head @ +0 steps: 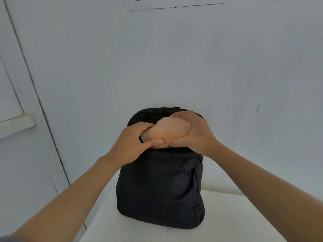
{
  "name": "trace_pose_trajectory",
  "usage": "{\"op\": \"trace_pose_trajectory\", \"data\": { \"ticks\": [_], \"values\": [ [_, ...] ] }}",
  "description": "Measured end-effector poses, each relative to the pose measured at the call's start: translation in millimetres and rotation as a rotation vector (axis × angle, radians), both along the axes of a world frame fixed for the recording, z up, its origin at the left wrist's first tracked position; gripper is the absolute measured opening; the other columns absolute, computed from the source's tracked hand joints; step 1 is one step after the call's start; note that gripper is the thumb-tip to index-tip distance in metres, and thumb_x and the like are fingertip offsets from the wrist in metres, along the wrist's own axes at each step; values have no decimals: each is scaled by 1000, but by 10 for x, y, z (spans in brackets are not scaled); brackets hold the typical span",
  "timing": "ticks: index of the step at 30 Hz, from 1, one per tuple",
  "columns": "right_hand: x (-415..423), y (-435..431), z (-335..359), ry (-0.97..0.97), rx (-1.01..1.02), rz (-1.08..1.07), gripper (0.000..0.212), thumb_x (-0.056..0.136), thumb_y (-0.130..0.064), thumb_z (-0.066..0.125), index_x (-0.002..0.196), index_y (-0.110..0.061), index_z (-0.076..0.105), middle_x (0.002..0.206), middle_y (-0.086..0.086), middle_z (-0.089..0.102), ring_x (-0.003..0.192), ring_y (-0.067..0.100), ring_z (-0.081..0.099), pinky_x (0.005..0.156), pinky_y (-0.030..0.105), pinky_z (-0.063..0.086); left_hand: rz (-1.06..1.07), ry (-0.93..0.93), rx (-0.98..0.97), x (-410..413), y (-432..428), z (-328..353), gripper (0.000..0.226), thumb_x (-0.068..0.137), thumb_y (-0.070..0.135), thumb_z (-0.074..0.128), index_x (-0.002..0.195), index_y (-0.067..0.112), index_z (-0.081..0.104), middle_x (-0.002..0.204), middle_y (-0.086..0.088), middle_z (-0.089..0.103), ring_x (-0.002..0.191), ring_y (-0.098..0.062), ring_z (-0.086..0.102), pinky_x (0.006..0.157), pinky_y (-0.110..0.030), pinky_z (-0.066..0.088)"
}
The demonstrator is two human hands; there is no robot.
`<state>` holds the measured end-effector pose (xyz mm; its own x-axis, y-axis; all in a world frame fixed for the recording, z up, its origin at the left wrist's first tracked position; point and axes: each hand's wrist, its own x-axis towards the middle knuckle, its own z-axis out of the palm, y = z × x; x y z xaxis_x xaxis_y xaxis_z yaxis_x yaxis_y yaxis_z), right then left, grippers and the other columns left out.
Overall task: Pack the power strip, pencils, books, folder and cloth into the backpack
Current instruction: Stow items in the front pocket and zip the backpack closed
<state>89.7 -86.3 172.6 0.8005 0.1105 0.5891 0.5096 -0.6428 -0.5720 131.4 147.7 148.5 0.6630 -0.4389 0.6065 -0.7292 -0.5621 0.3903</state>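
The black backpack [160, 187] stands upright on a white surface [236, 215], close to the white wall [174, 58]. Its top is open. In this opening sits the peach cloth [166, 130], bunched into one lump, and part of it shows above the edge. My left hand [130, 144] curls its fingers around the left end of the cloth. My right hand [192, 131] wraps over the right end with bent fingers. My two thumbs come together at the near side.
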Motion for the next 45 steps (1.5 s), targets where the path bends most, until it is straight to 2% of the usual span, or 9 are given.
{"op": "trace_pose_trajectory", "data": {
  "ticks": [4, 12, 18, 26, 29, 33, 39, 42, 45],
  "values": [
    [69, -70, -216, 128, -31, 69, 67, 63, -36, 94, 121, -39, 59, 123, -20, 55, 113, -7, 49, 90, 12, 39, -53, 101, 180, 101, -6, -174, 40, 91, 65, 57, 99, 26, 64, 82, 11, 65, 77, -7, 60, 70, -27, 50],
    [271, 90, -185, 181, -115, 88, 69, 59, -47, 93, 113, -33, 53, 110, -14, 59, 102, 4, 56, 86, 28, 52, 21, 366, 590, 140, 47, 110, 39, 102, 52, 50, 126, 25, 36, 84, 13, 58, 72, -5, 57, 63, -22, 42],
    [262, 276, -433, 168, 53, 9, 64, 61, -45, 92, 109, -29, 52, 101, -12, 62, 93, 3, 58, 74, 16, 48, 61, 421, 538, 106, 118, 126, 49, 93, 65, 56, 120, 26, 43, 87, 8, 58, 76, -7, 58, 64, -24, 41],
    [95, -93, -169, 602, -178, 281, 64, 78, -31, 86, 127, -37, 46, 121, -2, 58, 107, 17, 63, 91, 36, 57, -6, 449, 674, 101, 22, 196, 33, 91, 55, 68, 106, 32, 51, 100, 12, 58, 87, -8, 56, 71, -22, 42],
    [56, -111, -240, 441, -274, 228, 62, 80, -33, 83, 129, -38, 46, 124, -9, 53, 113, 12, 56, 95, 37, 54, -50, 497, 693, 121, 22, 306, 20, 92, 49, 71, 95, 36, 56, 100, 14, 61, 93, -10, 61, 81, -25, 49],
    [6, -120, -265, 300, -247, 184, 59, 79, -32, 84, 131, -29, 57, 121, -10, 53, 113, 8, 52, 92, 24, 48, -2, 350, 736, 58, -31, 378, 43, 88, 54, 72, 121, 27, 65, 115, 12, 65, 107, -11, 63, 95, -31, 53],
    [-91, -200, -236, 488, 93, 328, 50, 79, -3, 82, 121, -15, 59, 114, 10, 69, 104, 23, 68, 96, 41, 55, -158, 431, 271, -49, -198, 169, 56, 87, 54, 74, 134, 38, 49, 129, 18, 58, 120, -1, 57, 105, -31, 49],
    [-172, -207, -249, 519, 86, 383, 63, 81, 4, 76, 132, -21, 50, 128, 3, 60, 114, 16, 65, 98, 35, 55, -127, 334, 327, -72, -385, 24, 69, 78, 69, 73, 134, 34, 50, 120, 19, 60, 107, -1, 60, 92, -26, 51],
    [-204, -197, -354, 304, 15, 245, 63, 82, -6, 78, 132, -25, 45, 127, -1, 52, 111, 15, 63, 95, 32, 56, -68, 257, 382, -41, -526, 36, 63, 80, 72, 68, 129, 35, 54, 110, 18, 65, 96, -2, 62, 87, -29, 52]
  ]
}}
